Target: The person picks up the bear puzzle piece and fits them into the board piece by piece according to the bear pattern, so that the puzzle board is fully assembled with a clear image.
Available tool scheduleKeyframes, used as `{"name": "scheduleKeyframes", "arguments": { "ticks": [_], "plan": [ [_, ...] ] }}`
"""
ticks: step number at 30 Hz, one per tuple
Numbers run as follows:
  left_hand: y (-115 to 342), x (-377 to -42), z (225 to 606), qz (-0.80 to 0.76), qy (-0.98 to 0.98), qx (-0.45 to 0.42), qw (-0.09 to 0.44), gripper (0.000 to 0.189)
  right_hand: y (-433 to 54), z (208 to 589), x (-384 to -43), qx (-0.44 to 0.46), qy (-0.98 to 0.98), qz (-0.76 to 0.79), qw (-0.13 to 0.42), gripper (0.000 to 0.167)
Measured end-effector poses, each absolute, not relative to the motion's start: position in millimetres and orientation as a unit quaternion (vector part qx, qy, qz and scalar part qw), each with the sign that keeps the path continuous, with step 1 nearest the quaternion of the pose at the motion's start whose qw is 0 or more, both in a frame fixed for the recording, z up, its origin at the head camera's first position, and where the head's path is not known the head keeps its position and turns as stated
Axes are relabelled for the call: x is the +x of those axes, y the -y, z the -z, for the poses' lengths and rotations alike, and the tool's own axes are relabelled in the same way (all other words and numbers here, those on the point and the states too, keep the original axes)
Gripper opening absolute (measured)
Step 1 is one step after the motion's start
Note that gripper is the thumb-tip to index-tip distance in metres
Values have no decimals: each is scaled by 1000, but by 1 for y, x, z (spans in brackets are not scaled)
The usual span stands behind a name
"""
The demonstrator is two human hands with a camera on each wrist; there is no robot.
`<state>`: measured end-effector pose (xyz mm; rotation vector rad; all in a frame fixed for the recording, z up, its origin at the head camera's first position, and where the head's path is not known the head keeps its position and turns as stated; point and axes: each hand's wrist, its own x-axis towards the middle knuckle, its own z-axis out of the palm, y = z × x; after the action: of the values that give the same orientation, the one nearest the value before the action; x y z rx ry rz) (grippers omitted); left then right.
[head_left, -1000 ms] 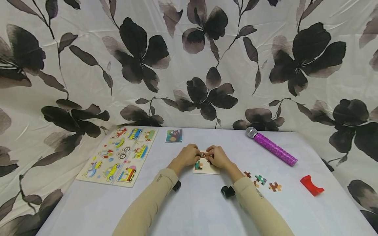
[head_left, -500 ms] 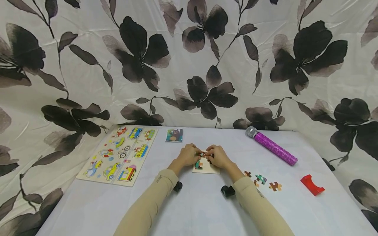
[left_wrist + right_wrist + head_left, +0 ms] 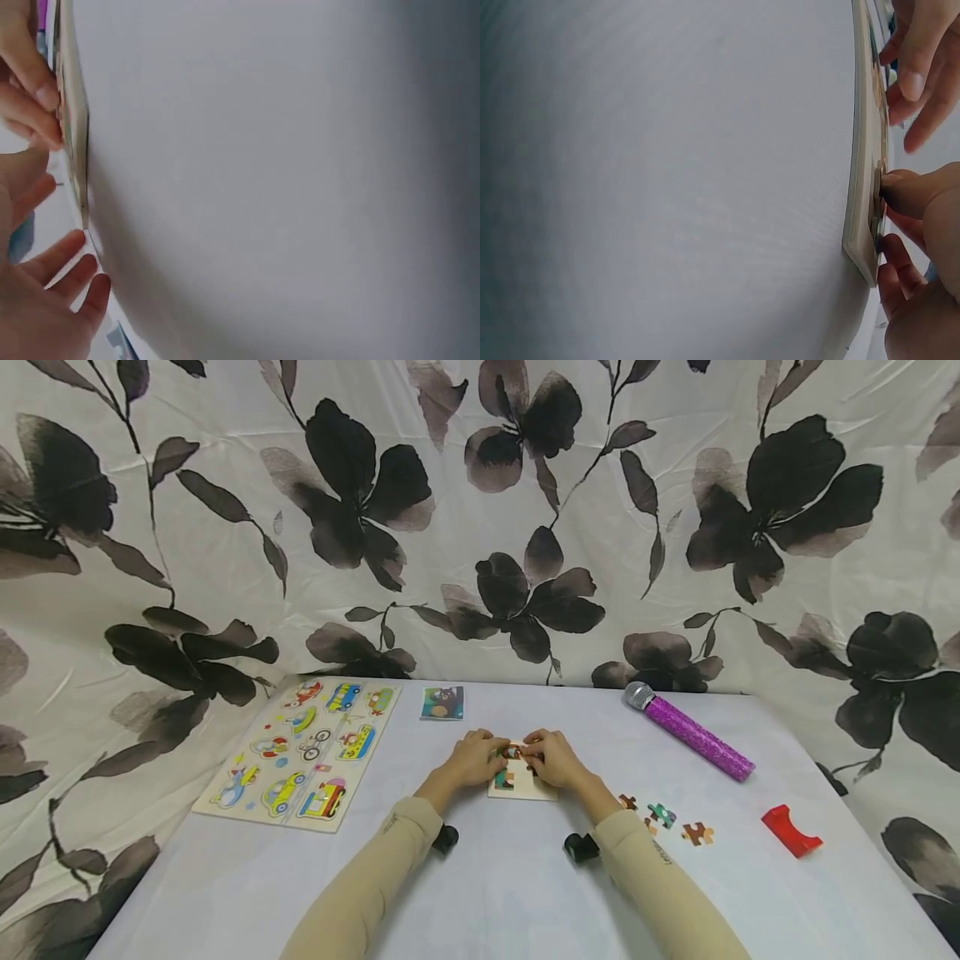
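A small wooden jigsaw board (image 3: 537, 789) lies flat in front of me, with green and brown jigsaw pieces (image 3: 505, 780) along its left and far parts. At its left edge, my left hand (image 3: 471, 760) has its fingers extended and spread, the thumb reaching toward the board. My right hand (image 3: 557, 762) bends over the far right part, thumb and fingertips pinching a jigsaw piece (image 3: 878, 184) on the board. That piece is mostly hidden by the fingers. Several loose jigsaw pieces (image 3: 662, 814) lie beside my right forearm.
A vehicle puzzle board (image 3: 352, 714) lies on the left of the white table (image 3: 510, 893). Behind my hands is a bear picture card (image 3: 442, 702). A glittery purple microphone (image 3: 697, 737) lies back right, with a red curved block (image 3: 791, 832) nearer the right edge.
My left hand's fingers have loosened and drawn slightly left from the far part of the board, showing more of the brown pieces there. My right hand stays nearly in place.
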<state>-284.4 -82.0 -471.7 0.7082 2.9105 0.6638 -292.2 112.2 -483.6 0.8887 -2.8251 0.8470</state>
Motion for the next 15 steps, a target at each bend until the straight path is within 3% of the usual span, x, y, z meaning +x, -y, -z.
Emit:
{"name": "scheduleKeyframes", "arguments": {
  "ticks": [5, 11, 15],
  "plan": [
    [86, -279, 472, -269, -929, 255, 22, 26, -112, 484, -290, 283, 919, -273, 34, 16],
    [93, -274, 473, -299, -916, 257, 78, 27, -111, 480, -287, 277, 919, -278, 29, 18],
    [95, -270, 473, -287, -915, 275, 72, 25, -112, 480, -287, 281, 920, -270, 34, 19]
  ]
}}
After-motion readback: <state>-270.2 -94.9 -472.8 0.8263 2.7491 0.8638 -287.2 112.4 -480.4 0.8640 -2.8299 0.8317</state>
